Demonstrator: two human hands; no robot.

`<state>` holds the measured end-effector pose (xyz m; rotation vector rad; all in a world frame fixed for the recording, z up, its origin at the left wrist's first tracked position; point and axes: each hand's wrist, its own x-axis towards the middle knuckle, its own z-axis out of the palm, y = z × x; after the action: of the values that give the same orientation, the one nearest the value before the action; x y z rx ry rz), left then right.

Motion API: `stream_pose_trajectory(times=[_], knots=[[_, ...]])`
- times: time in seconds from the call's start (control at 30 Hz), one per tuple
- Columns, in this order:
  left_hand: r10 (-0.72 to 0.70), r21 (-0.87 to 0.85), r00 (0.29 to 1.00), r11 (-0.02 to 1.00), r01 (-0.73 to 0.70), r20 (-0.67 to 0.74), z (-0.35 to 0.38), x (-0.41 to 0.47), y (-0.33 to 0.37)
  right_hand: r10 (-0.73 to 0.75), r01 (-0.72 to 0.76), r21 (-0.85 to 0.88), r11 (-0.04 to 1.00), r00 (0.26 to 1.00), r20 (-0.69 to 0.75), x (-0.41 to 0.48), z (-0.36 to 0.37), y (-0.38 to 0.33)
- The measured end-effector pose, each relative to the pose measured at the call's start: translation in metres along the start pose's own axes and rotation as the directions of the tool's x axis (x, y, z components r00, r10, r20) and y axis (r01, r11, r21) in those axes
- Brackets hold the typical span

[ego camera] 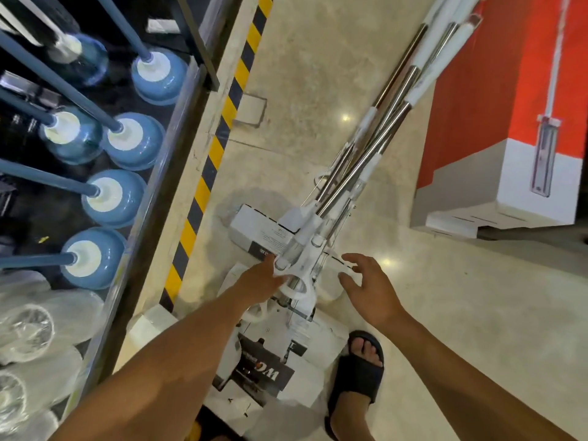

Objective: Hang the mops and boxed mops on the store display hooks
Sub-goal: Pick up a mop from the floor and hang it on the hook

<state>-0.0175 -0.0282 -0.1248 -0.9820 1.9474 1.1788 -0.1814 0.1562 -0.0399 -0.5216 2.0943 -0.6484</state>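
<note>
Mops point(366, 155) sit bundled on the floor point(318, 74), handles leaning off toward the orange box point(496, 90). Left hand point(262, 281) grips the bundle low at its white joints, right hand point(369, 281) hovers just beside, fingers spread.

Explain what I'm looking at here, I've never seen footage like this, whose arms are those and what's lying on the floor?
No machine here: one wide camera worn on a person's head looks down at their own arms. The left hand reaches the white end of a bundle of steel-handled mops; whether it grips yet, I cannot tell. The right hand hovers beside it, fingers spread, holding nothing. White boxes lie on the floor under the mops, an orange-and-white mop box stands at right, and blue plungers fill the shelf at left.
</note>
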Motion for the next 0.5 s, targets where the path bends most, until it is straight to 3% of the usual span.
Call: stream_pose_trajectory(times=[0.27, 0.5], knots=[[-0.011, -0.029, 0.995, 1.000, 0.008, -0.100, -0.011, -0.072, -0.032, 0.119, -0.110, 0.357, 0.928, 0.993, -0.004, 0.011, -0.009, -0.090], [0.002, -0.121, 0.996, 0.993, -0.013, -0.089, -0.012, -0.102, -0.051, 0.128, -0.213, 0.703, 0.679, 0.977, 0.172, 0.020, 0.002, -0.178]])
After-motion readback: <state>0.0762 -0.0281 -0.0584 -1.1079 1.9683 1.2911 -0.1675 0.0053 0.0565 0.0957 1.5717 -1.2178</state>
